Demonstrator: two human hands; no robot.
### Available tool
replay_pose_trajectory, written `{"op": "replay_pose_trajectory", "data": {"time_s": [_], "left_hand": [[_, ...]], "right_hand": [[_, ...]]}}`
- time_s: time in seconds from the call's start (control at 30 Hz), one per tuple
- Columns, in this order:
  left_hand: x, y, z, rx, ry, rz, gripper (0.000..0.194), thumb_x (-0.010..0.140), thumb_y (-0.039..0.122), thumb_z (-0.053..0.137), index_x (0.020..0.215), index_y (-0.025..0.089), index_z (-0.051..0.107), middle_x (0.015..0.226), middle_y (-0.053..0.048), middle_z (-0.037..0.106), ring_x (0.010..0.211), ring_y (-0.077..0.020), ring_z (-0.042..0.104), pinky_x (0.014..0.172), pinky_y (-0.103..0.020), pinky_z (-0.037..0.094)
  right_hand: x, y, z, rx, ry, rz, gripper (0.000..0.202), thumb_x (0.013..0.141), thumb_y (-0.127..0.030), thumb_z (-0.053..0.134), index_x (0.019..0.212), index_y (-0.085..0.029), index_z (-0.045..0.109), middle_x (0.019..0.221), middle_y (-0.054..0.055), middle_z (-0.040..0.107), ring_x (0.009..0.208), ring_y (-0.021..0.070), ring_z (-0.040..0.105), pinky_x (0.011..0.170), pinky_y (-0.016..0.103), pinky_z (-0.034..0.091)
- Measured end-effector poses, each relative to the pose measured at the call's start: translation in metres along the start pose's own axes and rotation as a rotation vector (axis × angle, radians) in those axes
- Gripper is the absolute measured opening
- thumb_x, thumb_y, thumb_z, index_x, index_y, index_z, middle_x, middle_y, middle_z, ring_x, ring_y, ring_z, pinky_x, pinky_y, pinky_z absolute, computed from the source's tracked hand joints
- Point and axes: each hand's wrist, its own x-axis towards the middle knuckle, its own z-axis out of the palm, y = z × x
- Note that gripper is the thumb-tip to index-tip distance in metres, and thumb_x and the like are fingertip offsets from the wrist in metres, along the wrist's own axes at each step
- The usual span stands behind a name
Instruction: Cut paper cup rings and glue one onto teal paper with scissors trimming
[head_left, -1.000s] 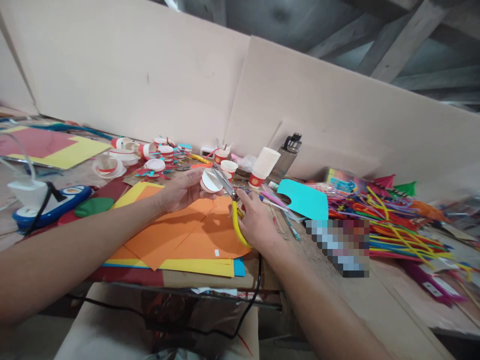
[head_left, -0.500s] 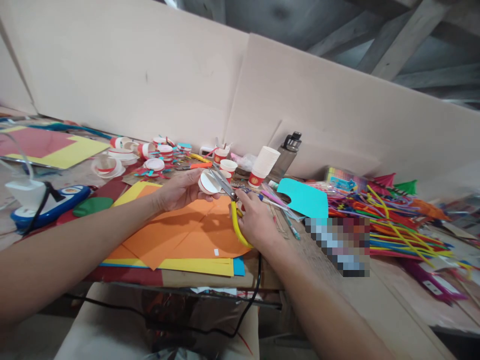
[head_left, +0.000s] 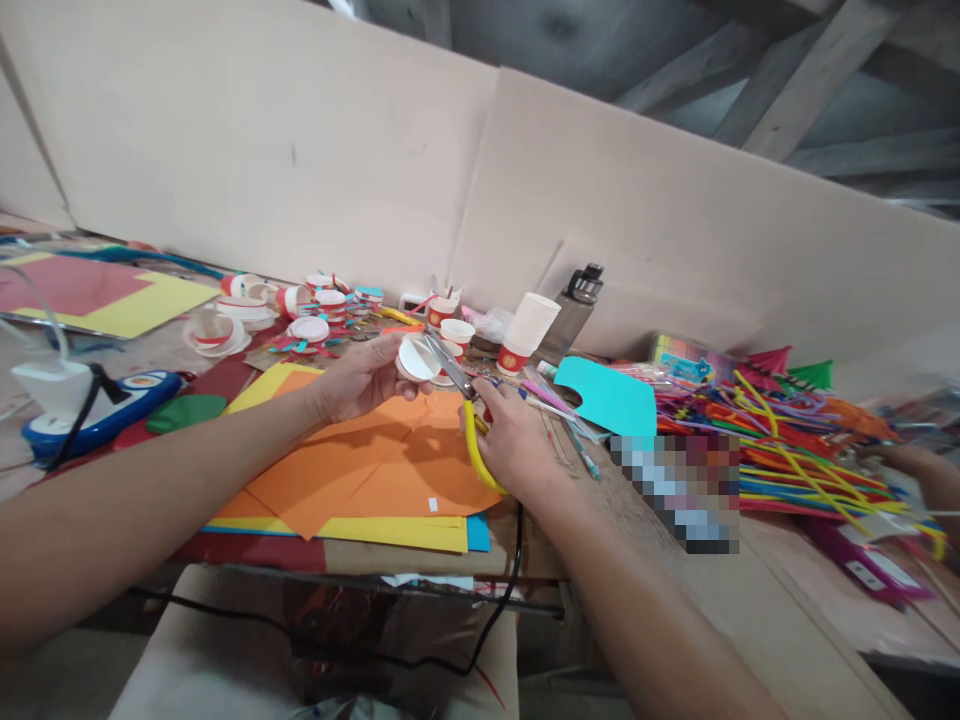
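Note:
A white, round cut-down paper cup (head_left: 418, 358) is pinched between the thumb and fingers of my left hand (head_left: 366, 378). My right hand (head_left: 517, 435) is closed around the yellow handles of a pair of scissors (head_left: 474, 440). Their metal blades reach up and left along the right edge of the cup piece. Whether they touch the paper I cannot tell. Below both hands lie orange paper sheets (head_left: 337, 480) on yellow and blue ones.
Stacked paper cups (head_left: 531, 325) stand by a grey bottle (head_left: 577, 315). Cut cup pieces (head_left: 309, 335) are at the back left. Turquoise paper (head_left: 611, 395) and coloured pipe cleaners (head_left: 817, 480) lie to the right. Another person's hand (head_left: 915, 470) is at the right edge.
The cup piece has turned slightly in my left hand, and the scissors have shifted a little. Another person's hand has come into view at the far right.

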Motion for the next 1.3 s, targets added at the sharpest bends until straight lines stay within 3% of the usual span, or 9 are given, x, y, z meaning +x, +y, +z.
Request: {"op": "replay_pose_trajectory", "data": {"time_s": [0.13,0.53,0.8,0.9,1.03,1.17,1.3], "left_hand": [[-0.002,0.000,0.001,0.038,-0.049,-0.085,0.032,0.087,0.041,0.062,0.090,0.010,0.068,0.074,-0.010,0.071,0.064,-0.0179,0.069,0.053,-0.022,0.054],[-0.001,0.002,-0.009,0.033,-0.073,-0.091,0.038,0.085,0.046,0.064,0.085,0.009,0.070,0.072,-0.009,0.072,0.060,-0.0174,0.069,0.049,-0.022,0.055],[0.001,0.001,-0.014,0.046,-0.063,-0.113,0.045,0.091,0.048,0.054,0.091,0.006,0.069,0.077,-0.014,0.073,0.060,-0.0180,0.069,0.049,-0.023,0.054],[0.002,0.000,-0.012,0.026,-0.072,-0.112,0.046,0.093,0.048,0.051,0.100,0.007,0.068,0.089,-0.016,0.074,0.071,-0.0215,0.072,0.054,-0.024,0.056],[0.002,-0.001,-0.007,-0.040,-0.060,-0.055,0.037,0.090,0.041,0.059,0.113,0.012,0.064,0.105,-0.014,0.074,0.087,-0.0233,0.073,0.062,-0.025,0.057],[0.000,0.000,-0.004,-0.033,-0.015,-0.038,0.031,0.087,0.032,0.064,0.111,0.011,0.065,0.100,-0.013,0.074,0.083,-0.0215,0.073,0.059,-0.022,0.056],[-0.001,-0.001,-0.003,-0.008,-0.048,-0.093,0.035,0.083,0.036,0.069,0.105,0.008,0.068,0.097,-0.014,0.073,0.080,-0.0222,0.073,0.058,-0.022,0.055]], "right_hand": [[0.000,0.000,0.000,0.060,0.017,-0.036,0.043,0.091,-0.032,0.049,0.132,-0.020,0.052,0.116,0.015,0.056,0.095,0.0247,0.059,0.077,0.033,0.047],[0.000,0.002,0.000,0.049,-0.014,-0.045,0.040,0.092,-0.032,0.048,0.130,-0.021,0.054,0.104,0.011,0.061,0.085,0.0223,0.060,0.071,0.031,0.045],[-0.001,0.001,-0.001,0.008,-0.015,-0.044,0.040,0.090,-0.027,0.049,0.128,-0.021,0.056,0.099,0.010,0.065,0.082,0.0230,0.061,0.066,0.030,0.040],[0.000,0.002,0.001,0.003,0.000,-0.026,0.039,0.088,-0.025,0.048,0.126,-0.021,0.057,0.100,0.010,0.066,0.084,0.0238,0.062,0.065,0.030,0.039],[0.001,0.003,0.003,0.011,0.003,0.014,0.038,0.089,-0.027,0.047,0.125,-0.020,0.058,0.100,0.011,0.065,0.082,0.0232,0.061,0.067,0.030,0.039],[0.002,0.004,0.003,0.049,0.013,-0.002,0.038,0.090,-0.031,0.048,0.126,-0.020,0.057,0.097,0.010,0.063,0.080,0.0221,0.058,0.068,0.030,0.040],[0.002,0.005,0.005,0.130,0.033,-0.045,0.042,0.090,-0.034,0.049,0.129,-0.018,0.054,0.107,0.012,0.058,0.085,0.0220,0.057,0.073,0.031,0.044]]}}
